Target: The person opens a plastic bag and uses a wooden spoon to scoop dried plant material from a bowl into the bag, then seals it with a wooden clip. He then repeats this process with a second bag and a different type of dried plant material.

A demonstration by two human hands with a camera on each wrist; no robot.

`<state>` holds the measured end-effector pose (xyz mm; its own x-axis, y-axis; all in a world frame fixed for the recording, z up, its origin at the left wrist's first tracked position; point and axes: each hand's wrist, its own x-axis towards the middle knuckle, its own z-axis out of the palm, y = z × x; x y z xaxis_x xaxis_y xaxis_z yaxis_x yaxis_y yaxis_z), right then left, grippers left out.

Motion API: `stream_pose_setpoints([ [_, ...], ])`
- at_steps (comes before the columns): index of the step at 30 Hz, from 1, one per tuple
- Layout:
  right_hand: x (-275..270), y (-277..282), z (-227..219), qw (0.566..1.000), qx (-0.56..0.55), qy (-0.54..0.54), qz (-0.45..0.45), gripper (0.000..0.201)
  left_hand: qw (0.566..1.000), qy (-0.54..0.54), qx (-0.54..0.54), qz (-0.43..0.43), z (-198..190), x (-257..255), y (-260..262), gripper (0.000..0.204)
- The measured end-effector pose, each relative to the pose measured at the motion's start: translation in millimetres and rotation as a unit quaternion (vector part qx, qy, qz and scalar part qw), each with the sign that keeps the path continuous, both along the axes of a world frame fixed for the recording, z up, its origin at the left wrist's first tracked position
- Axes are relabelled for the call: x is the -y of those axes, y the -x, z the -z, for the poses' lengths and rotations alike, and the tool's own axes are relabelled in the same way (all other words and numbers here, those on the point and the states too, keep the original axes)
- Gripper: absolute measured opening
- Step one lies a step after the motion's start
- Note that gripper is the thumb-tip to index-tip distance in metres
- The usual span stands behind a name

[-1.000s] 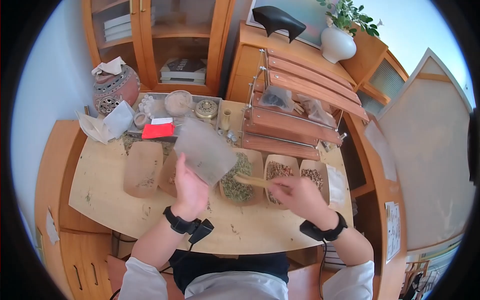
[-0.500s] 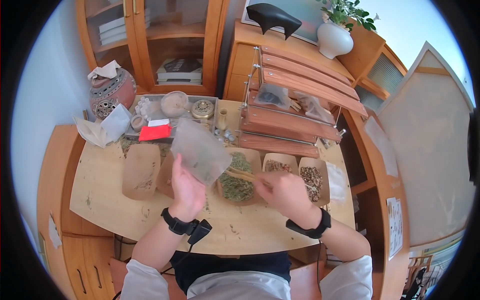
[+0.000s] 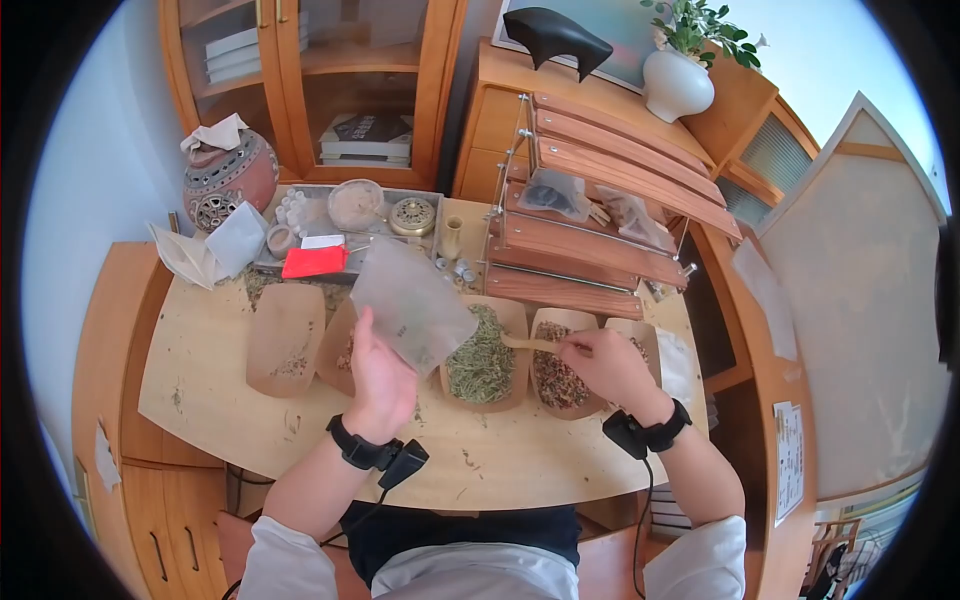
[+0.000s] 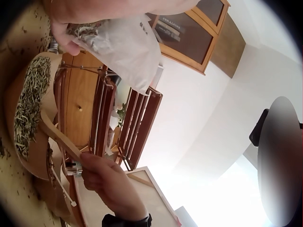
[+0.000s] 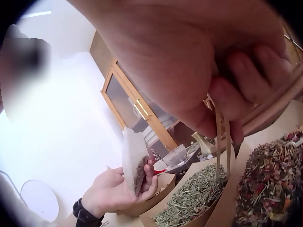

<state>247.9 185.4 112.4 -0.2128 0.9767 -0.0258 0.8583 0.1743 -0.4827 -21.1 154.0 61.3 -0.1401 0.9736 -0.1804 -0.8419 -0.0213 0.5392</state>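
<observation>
My left hand (image 3: 383, 385) holds a translucent white bag (image 3: 415, 300) tilted over the table. Dried plant bits (image 4: 87, 33) show inside it in the left wrist view. Between the thumb and fingers of my right hand (image 3: 612, 372) are slim wooden tongs (image 3: 530, 343), pointing left. Their two prongs (image 5: 222, 146) reach down by the edge of the green herbs (image 3: 482, 365), which fill a brown paper tray (image 3: 516, 315). Just under my right hand, another paper tray holds a reddish dried flower mix (image 3: 560, 385).
Paper trays stand in a row, one far left (image 3: 275, 325) with scraps in it. Behind are a red packet (image 3: 314, 262) on a grey tray, a brass cup (image 3: 452, 238) and a wooden slatted rack (image 3: 590, 245). A patterned pot (image 3: 230, 185) stands back left. Plant crumbs lie on the table (image 3: 470, 480).
My right hand moved left, bringing the tongs to the bag's edge, then drew back right over the trays. My left hand and the bag stay nearly still.
</observation>
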Motion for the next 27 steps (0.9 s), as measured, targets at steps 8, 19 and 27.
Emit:
stream_pose_setpoints([
  [8,3,17,15,0.998,-0.032,0.035,-0.049,0.026,1.0,0.014,-0.011,0.002,1,0,-2,0.057],
  [19,28,29,32,0.99,0.021,-0.107,-0.092,0.02,1.0,0.009,-0.009,0.01,4,0,-1,0.056],
  [27,28,33,21,0.971,-0.064,-0.169,-0.154,0.017,1.0,0.005,-0.011,0.003,2,0,-3,0.056],
])
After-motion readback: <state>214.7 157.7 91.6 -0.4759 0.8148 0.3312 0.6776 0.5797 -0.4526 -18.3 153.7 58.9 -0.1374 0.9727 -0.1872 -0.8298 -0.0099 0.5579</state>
